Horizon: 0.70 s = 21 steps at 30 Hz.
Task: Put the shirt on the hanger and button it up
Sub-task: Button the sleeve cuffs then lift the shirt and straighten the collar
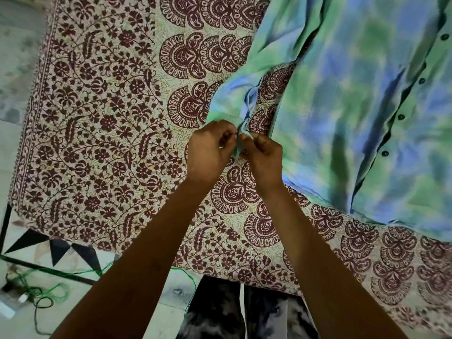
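Note:
A green and blue tie-dye shirt [362,99] lies spread on the bed at the right, front up, with a row of dark buttons [401,116] down its placket. Its long sleeve [234,94] stretches left and toward me. My left hand [209,152] and my right hand [263,159] meet at the sleeve cuff [241,137], each pinching the cuff fabric between thumb and fingers. What lies between the fingertips is too small to tell. No hanger is in view.
The bed is covered with a cream sheet printed in maroon flowers and paisleys [110,133]. Its left edge drops to a tiled floor [14,77]. Green cord [49,289] and small items lie on the floor at the lower left. My legs stand at the bed's near edge.

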Motion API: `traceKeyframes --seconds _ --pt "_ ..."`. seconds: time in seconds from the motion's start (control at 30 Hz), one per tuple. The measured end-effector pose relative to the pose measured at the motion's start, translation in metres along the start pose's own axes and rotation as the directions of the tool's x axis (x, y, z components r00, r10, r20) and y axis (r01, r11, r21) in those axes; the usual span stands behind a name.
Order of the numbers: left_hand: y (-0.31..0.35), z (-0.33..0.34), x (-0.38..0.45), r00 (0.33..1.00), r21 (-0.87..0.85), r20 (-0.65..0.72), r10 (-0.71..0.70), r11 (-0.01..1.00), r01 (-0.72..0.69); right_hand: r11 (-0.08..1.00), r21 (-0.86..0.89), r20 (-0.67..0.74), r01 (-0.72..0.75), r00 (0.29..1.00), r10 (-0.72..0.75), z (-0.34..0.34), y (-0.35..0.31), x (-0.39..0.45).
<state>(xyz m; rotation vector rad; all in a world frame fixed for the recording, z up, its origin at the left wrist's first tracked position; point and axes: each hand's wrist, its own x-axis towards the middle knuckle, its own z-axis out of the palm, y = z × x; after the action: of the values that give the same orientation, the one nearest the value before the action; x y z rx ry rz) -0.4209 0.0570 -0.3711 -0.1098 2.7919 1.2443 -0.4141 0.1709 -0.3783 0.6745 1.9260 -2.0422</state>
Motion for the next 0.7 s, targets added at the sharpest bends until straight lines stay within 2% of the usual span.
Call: traceKeyframes --seconds 0.1,0.3,0.43,0.57,0.7 --pt "0.001 -0.001 0.0 1.0 -0.017 0.004 0.004 1.0 -0.004 0.993 -0.086 0.044 0.081 0.996 -0.078 -0.004 0.003 0.0" --pt "0.001 -0.004 0.002 0.998 -0.068 0.062 -0.012 0.998 0.016 0.998 -0.05 0.078 0.041 0.996 -0.037 -0.011 0.007 0.004" --pt "0.004 -0.005 0.002 0.989 -0.167 0.072 -0.127 0.976 0.138 0.992 -0.08 0.098 0.099 0.991 -0.091 -0.011 0.008 0.005" --pt "0.009 -0.001 0.0 0.977 -0.236 0.084 -0.198 0.948 0.212 0.94 -0.238 0.01 0.245 0.968 -0.25 -0.007 0.009 0.002" --pt "0.015 0.004 -0.002 0.935 -0.355 0.108 -0.337 0.866 0.353 0.773 -0.524 -0.011 0.358 0.904 -0.427 -0.002 0.017 -0.002"
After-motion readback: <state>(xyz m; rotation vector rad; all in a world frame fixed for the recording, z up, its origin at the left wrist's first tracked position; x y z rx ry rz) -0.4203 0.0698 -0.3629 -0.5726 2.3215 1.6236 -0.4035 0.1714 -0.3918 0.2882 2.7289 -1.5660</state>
